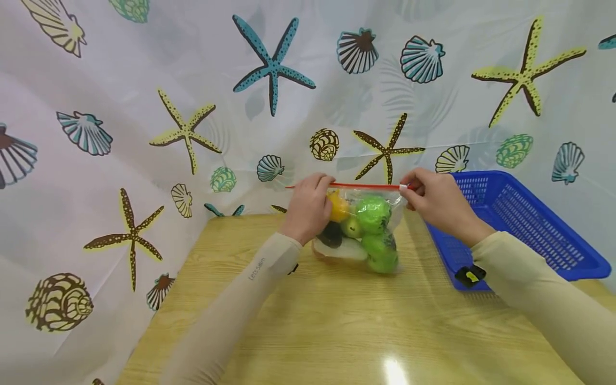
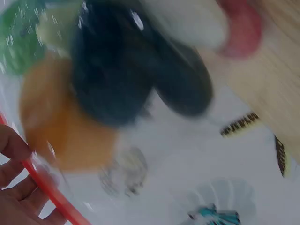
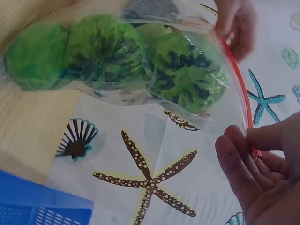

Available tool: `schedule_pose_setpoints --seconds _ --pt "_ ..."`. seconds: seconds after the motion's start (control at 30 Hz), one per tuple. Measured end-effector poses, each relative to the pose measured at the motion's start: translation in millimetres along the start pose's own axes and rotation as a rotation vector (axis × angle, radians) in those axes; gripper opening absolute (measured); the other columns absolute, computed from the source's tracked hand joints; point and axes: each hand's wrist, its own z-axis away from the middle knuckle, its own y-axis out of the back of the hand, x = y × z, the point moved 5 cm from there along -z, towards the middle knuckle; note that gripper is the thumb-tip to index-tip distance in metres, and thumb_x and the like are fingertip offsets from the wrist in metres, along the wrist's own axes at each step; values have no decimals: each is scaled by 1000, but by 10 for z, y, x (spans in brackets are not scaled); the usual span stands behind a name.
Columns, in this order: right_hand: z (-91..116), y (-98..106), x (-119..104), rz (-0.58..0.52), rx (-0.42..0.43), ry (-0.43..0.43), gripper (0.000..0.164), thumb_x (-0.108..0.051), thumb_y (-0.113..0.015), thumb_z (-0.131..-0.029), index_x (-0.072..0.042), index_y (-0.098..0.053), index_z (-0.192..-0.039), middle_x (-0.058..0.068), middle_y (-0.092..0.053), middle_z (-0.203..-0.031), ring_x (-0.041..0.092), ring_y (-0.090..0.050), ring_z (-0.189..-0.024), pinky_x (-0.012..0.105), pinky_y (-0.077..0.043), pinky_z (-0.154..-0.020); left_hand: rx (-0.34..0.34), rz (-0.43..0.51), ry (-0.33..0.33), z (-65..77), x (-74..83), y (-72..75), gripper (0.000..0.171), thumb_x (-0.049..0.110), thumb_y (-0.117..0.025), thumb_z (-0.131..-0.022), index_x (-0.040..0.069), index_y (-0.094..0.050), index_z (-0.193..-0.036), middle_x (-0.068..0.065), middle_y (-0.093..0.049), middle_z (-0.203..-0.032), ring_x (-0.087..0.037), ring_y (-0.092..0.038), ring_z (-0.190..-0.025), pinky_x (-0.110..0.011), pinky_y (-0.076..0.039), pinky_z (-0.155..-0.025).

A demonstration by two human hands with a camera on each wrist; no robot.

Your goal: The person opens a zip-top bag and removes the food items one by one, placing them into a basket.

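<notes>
A clear zip bag (image 1: 397,214) with a red closure strip (image 1: 368,186) hangs between both hands, just above or touching the table. Through its plastic show green vegetable-like pieces (image 3: 105,51), an orange rounded piece (image 2: 68,126), dark pieces (image 2: 112,65) and a whitish long one (image 1: 344,250). My left hand (image 1: 308,208) holds the bag's top edge at the left, thumb and fingers on either side of the strip. With thumb and fingers my right hand (image 1: 438,200) pinches the strip's right end, beside a small white slider (image 1: 403,187).
A blue plastic basket (image 1: 445,254) with perforated walls stands on the wooden table (image 1: 308,331) at the right. Behind and to the left hangs a white cloth (image 1: 289,139) printed with starfish and shells.
</notes>
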Motion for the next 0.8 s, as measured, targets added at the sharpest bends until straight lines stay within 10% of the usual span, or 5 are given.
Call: schedule_pose_setpoints --seconds 0.27,0.53,0.8 --pt "16 -34 -123 73 74 81 8 -9 -62 -92 -3 -65 -97 8 -66 -70 10 -56 -56 36 -48 -47 3 231 -155 -189 782 -133 35 13 -47 -95 6 -51 -129 -7 -54 -124 -16 -42 -117 -34 -10 -113" --pt "72 -126 -180 26 36 70 22 3 -56 -92 -1 -60 -114 11 -68 -78 12 -61 -62 38 -52 -52 -77 505 -17 -238 851 -290 29 23 -42 -102 9 -55 -124 -2 -56 -121 -6 -44 -112 -27 -9 -112" --pt "83 -87 -182 42 22 68 18 2 -56 -91 -4 -55 -108 11 -67 -78 11 -59 -61 36 -51 -49 -98 535 22 -285 891 -302 31 32 -43 -101 18 -57 -125 4 -56 -121 -5 -41 -108 -27 -41 -95"
